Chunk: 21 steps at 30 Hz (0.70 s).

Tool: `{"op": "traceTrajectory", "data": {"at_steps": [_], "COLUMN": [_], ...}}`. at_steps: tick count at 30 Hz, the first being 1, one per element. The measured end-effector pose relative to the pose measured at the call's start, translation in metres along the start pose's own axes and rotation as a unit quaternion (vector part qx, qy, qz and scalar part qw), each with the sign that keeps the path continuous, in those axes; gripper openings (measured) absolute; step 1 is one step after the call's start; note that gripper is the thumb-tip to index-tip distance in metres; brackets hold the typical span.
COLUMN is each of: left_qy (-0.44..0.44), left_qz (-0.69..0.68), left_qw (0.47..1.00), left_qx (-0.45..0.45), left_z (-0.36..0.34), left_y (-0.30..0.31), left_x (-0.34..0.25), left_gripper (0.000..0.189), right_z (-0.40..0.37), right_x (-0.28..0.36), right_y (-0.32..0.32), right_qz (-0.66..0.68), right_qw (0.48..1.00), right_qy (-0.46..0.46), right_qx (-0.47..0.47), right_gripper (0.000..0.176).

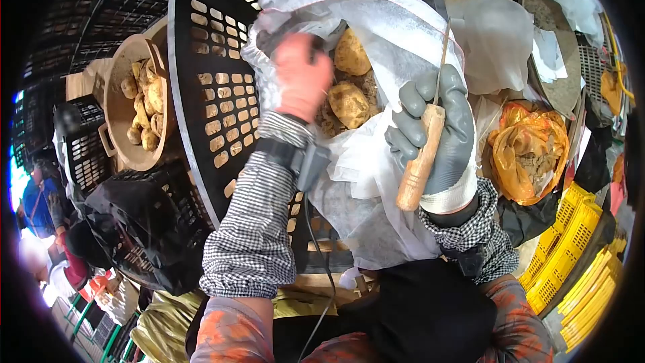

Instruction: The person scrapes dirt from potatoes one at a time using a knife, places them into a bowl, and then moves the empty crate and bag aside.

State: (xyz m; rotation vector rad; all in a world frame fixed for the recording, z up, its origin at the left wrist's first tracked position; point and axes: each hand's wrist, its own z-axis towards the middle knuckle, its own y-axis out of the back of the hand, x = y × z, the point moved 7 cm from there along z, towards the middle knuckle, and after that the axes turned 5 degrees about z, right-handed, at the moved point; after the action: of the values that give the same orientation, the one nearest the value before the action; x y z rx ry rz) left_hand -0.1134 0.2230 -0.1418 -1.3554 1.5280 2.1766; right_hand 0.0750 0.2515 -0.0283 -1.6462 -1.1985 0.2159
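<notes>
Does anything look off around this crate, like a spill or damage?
No clear spill or damage. The white liner sits crumpled and uneven in the black crate. The gloves look mismatched: the right hand wears gray; the left hand, though blurred, looks coral. The lined crate's potatoes have dark blotches, perhaps just dirt.

Tool [422,158]: pale wooden handle, thin blade, tilted blade-end up in the right hand [438,121]. Potatoes [351,103]: two clearly visible, yellow-brown with darker patches, lying close together within the creased, translucent white liner [396,23].
</notes>
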Motion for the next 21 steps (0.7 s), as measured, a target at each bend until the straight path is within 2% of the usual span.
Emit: {"op": "traceTrajectory", "data": {"at_steps": [2,3,5,6,8,9,10,11,12,13,14,16,18,19,20,21], "left_qy": [-0.032,-0.032,-0.028,-0.027,0.109,0.119,0.119,0.131,0.136,0.358,0.357,0.299,0.274,0.234,0.29,0.268], "left_qz": [0.148,0.147,0.261,0.258,0.205,0.124,0.126,-0.083,-0.287,-0.441,-0.436,-0.66,-0.723,-0.708,-0.719,-0.723], "left_qw": [0.987,0.987,0.965,0.966,0.967,0.981,0.981,0.982,0.941,0.812,0.816,0.657,0.604,0.646,0.621,0.624], "left_qx": [0.057,0.056,0.017,0.016,0.109,0.087,0.088,0.104,0.115,0.133,0.128,0.208,0.191,0.167,0.112,0.129], "left_z": [-0.023,-0.026,-0.021,-0.012,0.007,0.012,0.01,0.004,0.001,-0.017,-0.025,-0.036,-0.055,-0.064,-0.08,-0.095], "left_y": [-0.039,-0.057,-0.08,-0.085,-0.096,-0.091,-0.09,-0.096,-0.098,-0.065,-0.051,-0.031,0.006,0.031,0.052,0.068], "left_x": [-0.025,-0.027,-0.027,-0.024,-0.006,-0.004,0.011,0.032,0.041,0.003,0.003,-0.021,-0.04,-0.055,-0.066,-0.07], "left_gripper": [0.048,0.048,0.065,0.065,0.069,0.064,0.064,0.056,0.049,0.038,0.038,0.04,0.046,0.053,0.059,0.063], "right_z": [0.0,0.0,-0.001,-0.002,0.0,0.0,0.001,0.002,0.002,0.003,0.005,0.006,0.007,0.008,0.008,0.008], "right_x": [0.0,0.0,0.0,0.0,0.001,0.002,0.001,0.001,0.001,0.0,0.0,0.0,0.001,0.002,0.003,0.004], "right_y": [-0.001,-0.001,0.0,0.001,0.002,0.003,0.004,0.005,0.005,0.007,0.009,0.008,0.009,0.009,0.009,0.011], "right_qz": [-0.001,-0.005,-0.012,-0.018,-0.017,-0.011,-0.01,0.002,0.015,0.024,0.029,0.056,0.063,0.042,0.023,0.022], "right_qw": [1.0,1.0,1.0,1.0,1.0,1.0,1.0,1.0,1.0,1.0,0.999,0.997,0.996,0.997,0.998,0.998], "right_qy": [-0.003,-0.004,-0.005,-0.004,0.005,0.015,0.014,0.01,0.007,0.008,0.005,-0.006,0.018,0.024,0.029,0.019], "right_qx": [-0.003,-0.006,-0.012,-0.019,-0.015,-0.013,-0.013,-0.004,0.005,0.017,0.023,0.043,0.056,0.052,0.048,0.056], "right_gripper": [0.024,0.024,0.023,0.023,0.027,0.032,0.032,0.032,0.031,0.029,0.029,0.026,0.023,0.023,0.022,0.018]}}
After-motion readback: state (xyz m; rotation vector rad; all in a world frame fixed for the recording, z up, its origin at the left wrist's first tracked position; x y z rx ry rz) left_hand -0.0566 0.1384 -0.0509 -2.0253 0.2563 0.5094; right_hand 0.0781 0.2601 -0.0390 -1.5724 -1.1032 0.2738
